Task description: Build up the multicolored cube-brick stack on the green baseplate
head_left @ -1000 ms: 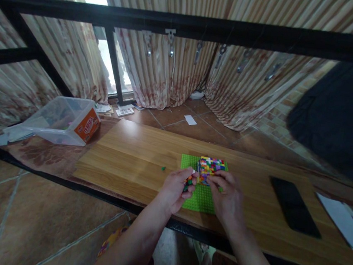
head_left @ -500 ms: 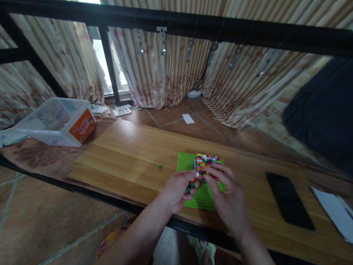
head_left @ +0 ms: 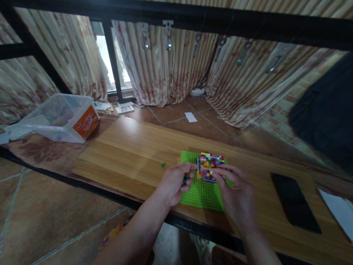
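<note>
A green studded baseplate (head_left: 203, 195) lies on the wooden table, bearing a block built of many small coloured bricks (head_left: 208, 162) near its far edge. My left hand (head_left: 176, 182) is curled around several small bricks (head_left: 186, 176), green and orange ones showing, just left of the block. Its index finger reaches toward the block's left side. My right hand (head_left: 236, 192) pinches a small white brick (head_left: 211, 173) between thumb and fingertips at the block's near right part. Those fingers cover the block's right side. A single loose green brick (head_left: 162, 165) lies left of the baseplate.
On the right of the table (head_left: 124, 152) lies a black phone-like slab (head_left: 294, 202), with white paper (head_left: 343, 215) beyond it. A clear plastic bin (head_left: 54, 131) with an orange label stands at the left. A dark metal bar (head_left: 187, 17) crosses above.
The white brick has passed from the left fingertips to my right hand, which has moved it over the block. My left hand has drawn back slightly left. The view has shifted a little.
</note>
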The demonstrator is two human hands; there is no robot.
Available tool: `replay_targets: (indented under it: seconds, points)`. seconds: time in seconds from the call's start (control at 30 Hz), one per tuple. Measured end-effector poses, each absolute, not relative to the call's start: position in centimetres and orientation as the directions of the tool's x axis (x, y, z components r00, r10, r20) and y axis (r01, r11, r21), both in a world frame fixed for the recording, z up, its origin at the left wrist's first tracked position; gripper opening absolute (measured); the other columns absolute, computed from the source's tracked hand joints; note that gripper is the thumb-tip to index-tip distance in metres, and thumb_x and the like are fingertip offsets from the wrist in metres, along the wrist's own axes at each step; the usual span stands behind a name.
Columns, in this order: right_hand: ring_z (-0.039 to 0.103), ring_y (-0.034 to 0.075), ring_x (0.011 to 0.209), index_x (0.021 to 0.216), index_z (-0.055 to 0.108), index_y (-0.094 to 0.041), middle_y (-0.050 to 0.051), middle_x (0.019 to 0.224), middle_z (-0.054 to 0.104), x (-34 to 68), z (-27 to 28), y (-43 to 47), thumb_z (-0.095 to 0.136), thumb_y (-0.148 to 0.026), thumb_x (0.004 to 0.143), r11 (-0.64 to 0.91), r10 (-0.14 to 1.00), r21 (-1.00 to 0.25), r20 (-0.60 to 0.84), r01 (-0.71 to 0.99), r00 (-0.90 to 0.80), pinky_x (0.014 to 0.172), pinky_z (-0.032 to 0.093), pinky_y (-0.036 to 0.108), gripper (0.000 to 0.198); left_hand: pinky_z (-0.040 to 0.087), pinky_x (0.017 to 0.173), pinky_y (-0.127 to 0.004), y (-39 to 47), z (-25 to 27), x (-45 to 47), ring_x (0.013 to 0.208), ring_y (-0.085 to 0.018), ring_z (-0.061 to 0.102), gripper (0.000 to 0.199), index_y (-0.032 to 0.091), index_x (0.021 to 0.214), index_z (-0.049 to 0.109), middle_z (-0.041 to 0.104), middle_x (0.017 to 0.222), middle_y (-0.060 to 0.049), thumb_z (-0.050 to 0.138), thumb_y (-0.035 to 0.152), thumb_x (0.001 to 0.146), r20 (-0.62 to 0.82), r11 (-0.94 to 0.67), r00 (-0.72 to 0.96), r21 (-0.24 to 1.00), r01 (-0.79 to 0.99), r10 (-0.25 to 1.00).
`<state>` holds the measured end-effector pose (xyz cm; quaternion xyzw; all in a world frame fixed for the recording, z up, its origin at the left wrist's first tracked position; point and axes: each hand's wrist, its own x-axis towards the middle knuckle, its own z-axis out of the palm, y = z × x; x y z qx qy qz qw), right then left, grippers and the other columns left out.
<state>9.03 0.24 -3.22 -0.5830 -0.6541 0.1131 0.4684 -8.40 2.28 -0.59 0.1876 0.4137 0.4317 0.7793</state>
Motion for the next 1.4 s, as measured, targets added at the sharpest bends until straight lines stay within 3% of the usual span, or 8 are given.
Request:
replay_targets:
  seconds: [0.1,0.37,0.73,1.1,1.23,1.4]
  points:
    - [0.063,0.025,0.098,0.087,0.076,-0.026,0.007,0.103,0.068,9.2,-3.5,0.5,0.059,-0.038,0.091,0.304,0.855,-0.644,0.509,0.702,0.097,0.092,0.048,0.047,0.022,0.014,0.038,-0.014,2.6,-0.3,-9.2,0.044,-0.002,0.037,0.012,0.009,0.087,0.065,0.046,0.062,0.002,0.06,0.02,0.085,-0.488,0.521,0.221,0.65,-0.553,0.844]
    - [0.059,0.026,0.097,0.088,0.077,-0.027,0.007,0.102,0.067,8.5,-4.5,0.9,0.055,-0.036,0.093,0.369,0.832,-0.482,0.552,0.795,-0.053,0.088,0.049,0.047,0.025,0.015,0.038,-0.014,2.3,-0.3,-9.0,0.045,-0.002,0.039,0.015,0.008,0.085,0.066,0.047,0.063,0.002,0.063,0.022,0.084,-0.461,0.529,0.272,0.637,-0.561,0.845]
    - [0.061,0.025,0.093,0.081,0.076,-0.024,0.008,0.098,0.067,8.0,-4.9,1.2,0.057,-0.036,0.091,0.299,0.839,-0.517,0.543,0.803,0.037,0.087,0.05,0.046,0.025,0.015,0.038,-0.014,2.2,-0.3,-9.1,0.045,-0.002,0.039,0.015,0.008,0.086,0.066,0.047,0.064,0.002,0.062,0.022,0.085,-0.456,0.526,0.276,0.634,-0.566,0.846]
    - [0.058,0.025,0.097,0.099,0.076,-0.025,0.009,0.104,0.067,7.5,-6.9,-0.1,0.049,-0.028,0.097,0.309,0.796,-0.374,0.604,0.875,-0.023,0.087,0.05,0.045,0.027,0.016,0.039,-0.015,2.1,-0.3,-9.0,0.045,-0.003,0.04,0.016,0.008,0.085,0.067,0.048,0.063,0.002,0.066,0.024,0.082,-0.458,0.52,0.261,0.646,-0.559,0.85]
    - [0.059,0.025,0.102,0.106,0.074,-0.024,0.01,0.112,0.066,7.7,-6.9,-0.6,0.048,-0.028,0.098,0.335,0.798,-0.404,0.602,0.851,-0.029,0.09,0.051,0.045,0.028,0.016,0.038,-0.014,2.0,-0.1,-8.8,0.044,-0.003,0.04,0.014,0.008,0.085,0.067,0.049,0.063,0.001,0.061,0.02,0.085,-0.48,0.528,0.246,0.639,-0.559,0.842]
    - [0.06,0.026,0.109,0.12,0.067,-0.022,0.011,0.117,0.066,8.5,-5.3,-0.4,0.048,-0.035,0.097,0.278,0.808,-0.522,0.581,0.807,0.097,0.097,0.048,0.048,0.033,0.016,0.036,-0.013,2.0,0.1,-8.6,0.043,-0.002,0.039,0.015,0.008,0.086,0.066,0.048,0.062,0.001,0.056,0.018,0.089,-0.477,0.534,0.261,0.632,-0.562,0.839]
